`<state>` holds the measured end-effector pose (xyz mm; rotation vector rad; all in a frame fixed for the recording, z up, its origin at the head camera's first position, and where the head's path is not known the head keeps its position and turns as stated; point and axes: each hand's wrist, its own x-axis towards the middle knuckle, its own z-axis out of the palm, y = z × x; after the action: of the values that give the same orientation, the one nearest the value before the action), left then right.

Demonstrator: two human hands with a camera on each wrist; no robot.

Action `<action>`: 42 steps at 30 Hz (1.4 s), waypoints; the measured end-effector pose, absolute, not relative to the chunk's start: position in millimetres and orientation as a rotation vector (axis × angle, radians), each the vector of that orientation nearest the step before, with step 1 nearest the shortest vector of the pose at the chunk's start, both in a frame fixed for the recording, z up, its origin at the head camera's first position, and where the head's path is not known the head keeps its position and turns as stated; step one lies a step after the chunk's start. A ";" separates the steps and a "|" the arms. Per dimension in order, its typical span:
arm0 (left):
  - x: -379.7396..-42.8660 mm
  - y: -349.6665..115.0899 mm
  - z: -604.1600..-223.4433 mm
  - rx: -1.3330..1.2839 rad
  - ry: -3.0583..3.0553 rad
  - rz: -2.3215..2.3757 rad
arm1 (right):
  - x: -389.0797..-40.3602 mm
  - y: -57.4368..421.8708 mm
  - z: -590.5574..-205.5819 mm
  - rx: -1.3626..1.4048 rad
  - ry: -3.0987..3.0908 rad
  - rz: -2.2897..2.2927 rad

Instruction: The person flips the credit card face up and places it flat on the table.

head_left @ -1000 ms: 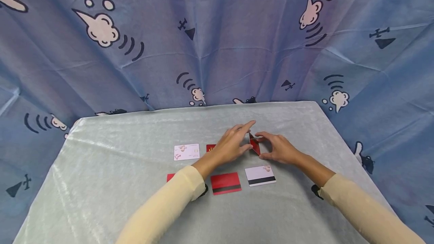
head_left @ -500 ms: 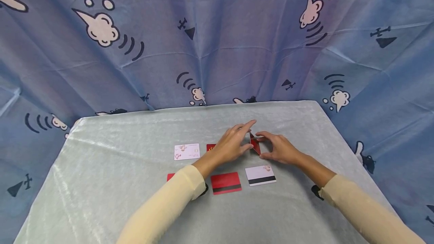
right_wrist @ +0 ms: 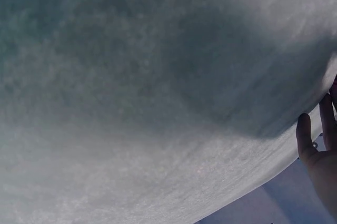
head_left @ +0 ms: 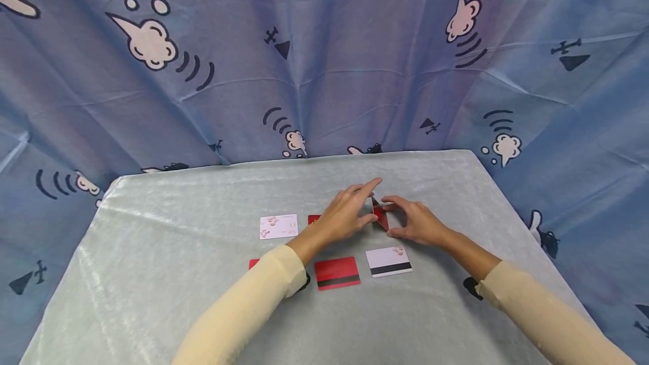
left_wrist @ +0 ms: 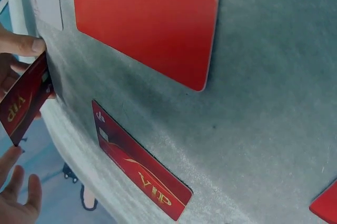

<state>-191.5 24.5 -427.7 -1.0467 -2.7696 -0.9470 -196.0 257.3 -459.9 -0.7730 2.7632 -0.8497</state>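
Observation:
A red VIP card [left_wrist: 21, 103] stands tilted between my two hands. My right hand [head_left: 422, 225] pinches it, the thumb at the near corner and the fingers on its other side. My left hand [head_left: 345, 216] has its fingers stretched out; in the left wrist view a fingertip [left_wrist: 10, 156] meets or nearly meets the card's far corner. Beneath the left hand lies a second red VIP card [left_wrist: 142, 161], partly covered in the head view. The right wrist view catches only part of my right hand [right_wrist: 322, 155] and a sliver of red beside it.
On the grey cloth-covered table [head_left: 177, 269] lie a white VIP card [head_left: 279, 226], a striped red card [head_left: 337, 273] and a striped white card [head_left: 388, 261]. Another red card [head_left: 253, 263] is mostly behind the left sleeve. A blue patterned curtain [head_left: 324, 61] hangs behind the table.

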 end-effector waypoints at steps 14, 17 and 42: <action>-191.9 25.0 -427.9 -1.054 -2.768 -0.941 | -196.0 252.2 -448.4 -0.767 2.737 -0.963; -191.8 25.4 -427.7 -1.056 -2.767 -0.934 | -196.3 249.9 -444.3 -0.761 2.732 -0.979; -192.5 21.6 -429.8 -1.008 -2.795 -0.930 | -200.6 244.0 -437.1 -0.786 2.727 -1.046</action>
<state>-192.5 21.6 -429.8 -1.0082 -2.7950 -0.9301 -200.6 244.0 -437.1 -0.7861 2.7265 -1.0463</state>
